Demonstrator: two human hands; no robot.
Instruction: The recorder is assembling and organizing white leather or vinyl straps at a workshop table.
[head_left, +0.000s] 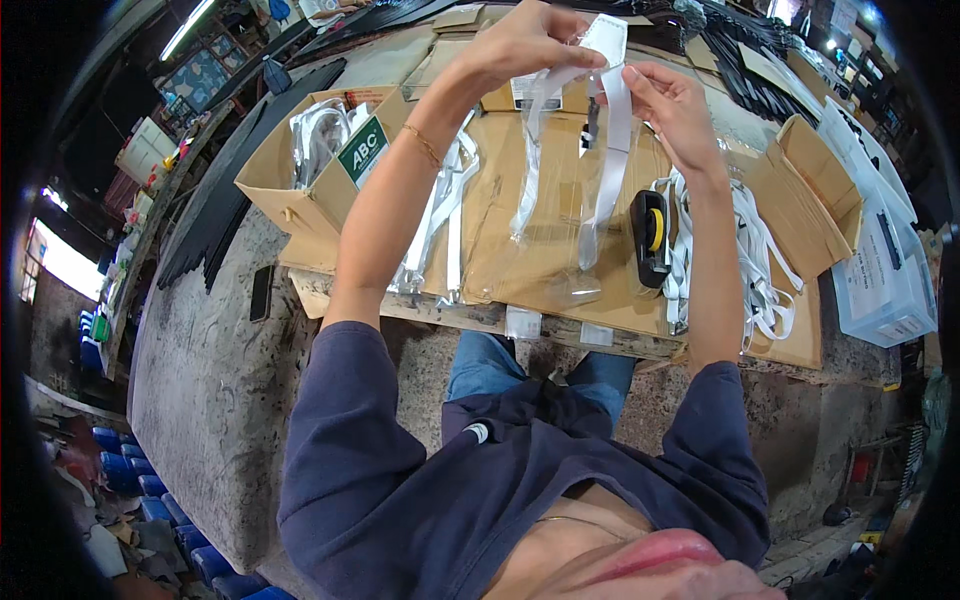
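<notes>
Both my hands are raised over the far part of the cardboard-covered bench. My left hand is closed on the upper end of a white strap beside a white card. My right hand pinches the same strap just below the card, thumb against fingers. The strap hangs down in a long loop, with a clear plastic bag around or behind it. A black buckle-like piece shows near the strap. Below my left forearm lie several white straps in clear bags.
An open cardboard box with bagged straps stands at left. Toward the right are a black tape dispenser with yellow core, loose white straps, an upright cardboard flap and a clear plastic bin. A dark phone lies at left.
</notes>
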